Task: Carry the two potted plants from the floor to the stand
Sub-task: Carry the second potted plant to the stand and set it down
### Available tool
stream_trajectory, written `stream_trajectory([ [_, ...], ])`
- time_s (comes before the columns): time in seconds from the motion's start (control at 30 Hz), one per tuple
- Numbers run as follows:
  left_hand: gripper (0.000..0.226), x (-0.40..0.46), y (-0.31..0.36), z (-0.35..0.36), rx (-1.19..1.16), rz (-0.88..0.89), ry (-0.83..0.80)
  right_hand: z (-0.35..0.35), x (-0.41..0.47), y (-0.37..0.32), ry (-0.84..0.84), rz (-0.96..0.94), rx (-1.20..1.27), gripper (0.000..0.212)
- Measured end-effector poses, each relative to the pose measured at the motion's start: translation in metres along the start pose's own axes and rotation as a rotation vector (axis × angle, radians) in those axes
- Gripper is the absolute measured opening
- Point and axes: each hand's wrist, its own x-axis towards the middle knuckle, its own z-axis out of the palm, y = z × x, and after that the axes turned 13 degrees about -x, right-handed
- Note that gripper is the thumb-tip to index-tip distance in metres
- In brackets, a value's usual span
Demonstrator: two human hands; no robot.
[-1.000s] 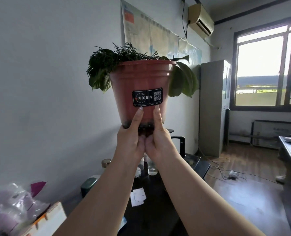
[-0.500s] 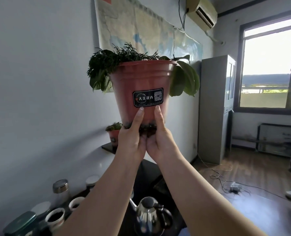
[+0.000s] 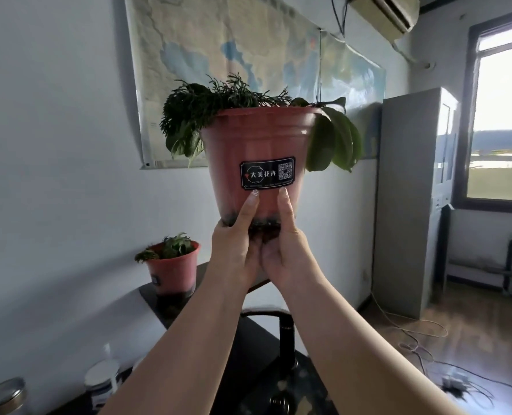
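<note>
I hold a red-brown potted plant (image 3: 257, 145) with a black label high in front of me. My left hand (image 3: 236, 250) and my right hand (image 3: 287, 253) cup its base from below, thumbs up along its front. Dark green leaves hang over the rim on both sides. A second, smaller-looking red potted plant (image 3: 172, 269) stands on the dark stand (image 3: 153, 298) against the wall, lower left of the held pot. My forearms hide part of the stand's top.
A dark table (image 3: 248, 363) with jars (image 3: 102, 381) and a tin (image 3: 3, 396) lies below. A map hangs on the wall (image 3: 218, 55). A grey cabinet (image 3: 410, 205) stands to the right, cables on the wooden floor (image 3: 428, 348).
The view has moved forward and left along the table. The stand and the second pot have come closer and lower left. The held pot stays gripped the same way.
</note>
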Motion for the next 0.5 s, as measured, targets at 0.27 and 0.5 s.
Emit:
stream_trajectory([
  [0.27,0.056,0.078,-0.097,-0.011,0.103,0.205,0.118,-0.100,0.097,-0.028,-0.204,0.130,-0.090,0.051],
  [0.5,0.063,0.142,-0.161,-0.009,0.172,0.325,0.178,-0.163,0.179,-0.066,-0.335,0.253,-0.245,0.064],
])
